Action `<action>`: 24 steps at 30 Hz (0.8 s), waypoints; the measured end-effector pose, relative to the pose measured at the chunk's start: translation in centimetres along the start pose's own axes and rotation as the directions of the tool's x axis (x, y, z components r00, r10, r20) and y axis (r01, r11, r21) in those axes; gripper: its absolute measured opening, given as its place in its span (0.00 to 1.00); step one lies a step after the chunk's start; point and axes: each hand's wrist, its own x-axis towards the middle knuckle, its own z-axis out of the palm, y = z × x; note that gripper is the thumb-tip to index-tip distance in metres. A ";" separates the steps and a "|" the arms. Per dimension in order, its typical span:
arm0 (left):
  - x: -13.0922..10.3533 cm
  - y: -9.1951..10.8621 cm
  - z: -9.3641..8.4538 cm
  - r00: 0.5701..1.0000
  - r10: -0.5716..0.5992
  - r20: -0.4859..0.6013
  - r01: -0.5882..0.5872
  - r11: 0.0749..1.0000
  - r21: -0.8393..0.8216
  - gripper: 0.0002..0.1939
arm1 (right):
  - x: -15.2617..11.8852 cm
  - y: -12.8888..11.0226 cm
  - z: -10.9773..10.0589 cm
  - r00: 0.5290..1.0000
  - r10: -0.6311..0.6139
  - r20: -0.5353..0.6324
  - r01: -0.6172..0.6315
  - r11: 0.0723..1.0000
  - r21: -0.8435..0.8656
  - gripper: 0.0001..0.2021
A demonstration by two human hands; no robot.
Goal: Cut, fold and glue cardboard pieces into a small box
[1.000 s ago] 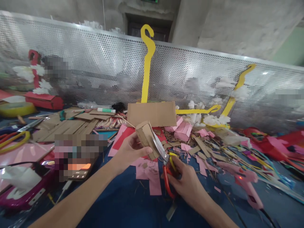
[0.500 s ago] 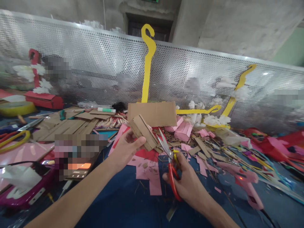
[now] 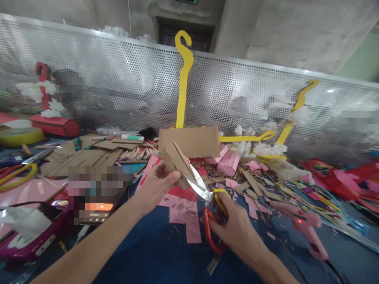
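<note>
"What is held?"
"At centre, a cardboard piece (image 3: 179, 159) is pinched by the left hand (image 3: 155, 185), thumb and fingers parted only by its thickness. At its five o'clock, scissors (image 3: 207, 194) are gripped by the right hand (image 3: 237, 223), fingers curled round the handles."
"Which step?"
"Trimming, seemingly; steady cardboard is called for."
"What has changed?"
"The spread blades, previously clear, have been brought to the cardboard's four-o'clock edge."

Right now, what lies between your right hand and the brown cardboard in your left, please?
Open metal scissor blades, overlapping the cardboard in the head view.
</note>
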 end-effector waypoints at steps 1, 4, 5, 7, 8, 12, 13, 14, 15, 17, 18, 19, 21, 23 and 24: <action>0.0 -0.1 -0.1 1.000 -0.002 -0.002 0.002 1.000 -0.002 0.20 | 0.0 0.1 0.1 1.000 0.003 -0.001 -0.003 1.000 0.002 0.10; 0.0 -0.1 -0.1 1.000 -0.025 0.000 0.025 1.000 -0.017 0.19 | 0.1 0.3 0.3 1.000 0.018 -0.006 -0.018 1.000 0.016 0.12; 0.0 -0.1 -0.1 0.999 -0.034 0.002 0.034 0.999 -0.024 0.18 | 0.1 0.4 0.4 1.000 0.022 -0.005 -0.022 1.000 0.021 0.12; 0.0 -0.1 0.0 0.999 -0.045 0.007 0.045 0.998 -0.041 0.16 | 0.1 0.6 0.5 1.000 0.026 -0.001 -0.026 0.999 0.030 0.13; 0.0 -0.1 0.0 0.999 -0.046 0.010 0.046 0.998 -0.049 0.15 | 0.1 0.6 0.6 1.000 0.028 0.003 -0.028 0.999 0.034 0.13; 0.0 -0.1 0.0 0.999 -0.041 0.012 0.042 0.997 -0.069 0.13 | 0.0 0.7 0.6 0.999 0.035 -0.005 -0.034 0.999 0.042 0.13; 0.0 -0.1 0.0 0.999 -0.042 0.006 0.042 0.997 -0.068 0.13 | 0.0 0.7 0.6 0.999 0.036 -0.004 -0.036 0.998 0.041 0.13; 0.0 -0.2 0.0 0.999 -0.044 0.000 0.044 0.997 -0.064 0.13 | 0.0 0.8 0.6 0.999 0.038 -0.004 -0.038 0.999 0.039 0.13; 0.0 -0.2 0.0 0.999 -0.045 -0.004 0.045 0.997 -0.061 0.14 | 0.0 0.8 0.6 0.999 0.040 -0.002 -0.040 0.998 0.038 0.13; 0.0 -0.1 0.0 0.999 -0.045 -0.007 0.045 0.997 -0.057 0.14 | 0.0 1.0 0.8 0.999 0.043 0.000 -0.043 0.998 0.039 0.11; 0.0 -0.1 0.0 0.999 -0.046 -0.006 0.046 0.997 -0.055 0.15 | 0.0 1.1 0.8 0.999 0.043 0.000 -0.043 0.998 0.043 0.10; 0.0 -0.1 0.1 0.999 -0.047 -0.006 0.047 0.998 -0.052 0.16 | 0.0 1.2 0.9 0.999 0.042 -0.001 -0.042 0.998 0.047 0.10; 0.0 0.1 0.2 0.998 -0.057 -0.013 0.056 0.998 -0.039 0.18 | 0.1 1.3 1.1 0.999 0.044 -0.010 -0.043 0.997 0.057 0.10; 0.0 0.2 0.4 0.997 -0.061 -0.043 0.061 0.998 0.007 0.21 | 0.1 1.2 1.1 0.998 0.056 -0.032 -0.053 0.996 0.076 0.11; 0.1 0.3 0.4 0.996 -0.049 -0.068 0.053 0.997 0.051 0.22 | 0.1 1.1 1.0 0.997 0.062 -0.044 -0.057 0.994 0.095 0.11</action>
